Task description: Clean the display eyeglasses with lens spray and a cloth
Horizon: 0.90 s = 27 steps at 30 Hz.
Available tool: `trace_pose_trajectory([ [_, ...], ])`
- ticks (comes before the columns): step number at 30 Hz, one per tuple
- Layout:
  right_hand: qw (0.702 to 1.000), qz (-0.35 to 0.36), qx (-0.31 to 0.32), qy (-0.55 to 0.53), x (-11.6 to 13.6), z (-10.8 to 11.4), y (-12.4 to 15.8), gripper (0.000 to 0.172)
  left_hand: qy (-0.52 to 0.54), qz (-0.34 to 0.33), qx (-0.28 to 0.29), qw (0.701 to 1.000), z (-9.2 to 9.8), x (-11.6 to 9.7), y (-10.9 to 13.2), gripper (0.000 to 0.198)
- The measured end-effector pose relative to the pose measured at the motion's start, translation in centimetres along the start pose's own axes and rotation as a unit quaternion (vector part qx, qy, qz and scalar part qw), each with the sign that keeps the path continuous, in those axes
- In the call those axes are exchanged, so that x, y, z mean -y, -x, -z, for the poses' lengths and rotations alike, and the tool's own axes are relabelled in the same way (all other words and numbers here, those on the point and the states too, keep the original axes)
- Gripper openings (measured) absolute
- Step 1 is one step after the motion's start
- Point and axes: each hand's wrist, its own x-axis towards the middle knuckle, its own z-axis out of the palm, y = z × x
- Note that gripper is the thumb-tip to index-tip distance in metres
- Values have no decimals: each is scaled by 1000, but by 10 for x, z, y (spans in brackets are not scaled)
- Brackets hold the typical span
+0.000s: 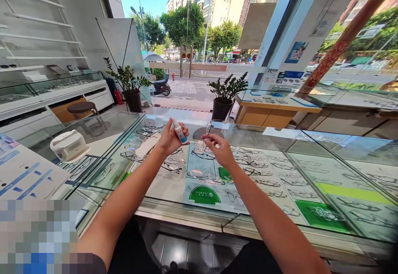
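My left hand (172,137) is wrapped around a small white spray bottle (180,132) with a blue and orange label, its nozzle pointing up. To its right, my right hand (219,147) pinches a pair of glasses (208,129), held on edge above the counter. Both hands are over the glass display counter (164,187). Left of my left hand, a pale cloth (147,146) lies on the counter among several eyeglass frames (171,166).
A white plastic container (69,146) stands on the left counter, near a printed board (25,170). Rows of glasses (248,162) lie under the glass to the right. Potted plants (222,107) and a stool (81,107) stand beyond. Glass doors face the street.
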Motion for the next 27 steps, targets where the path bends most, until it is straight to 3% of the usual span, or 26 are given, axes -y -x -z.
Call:
trace_pose_trajectory([
  [8, 1000, -11, 13, -4, 4, -2, 4, 38, 14, 33, 4, 999, 6, -1, 4, 59],
  [27, 1000, -20, 14, -4, 10, -1, 5, 39, -44, 35, 29, 998, 6, 4, 1, 67],
])
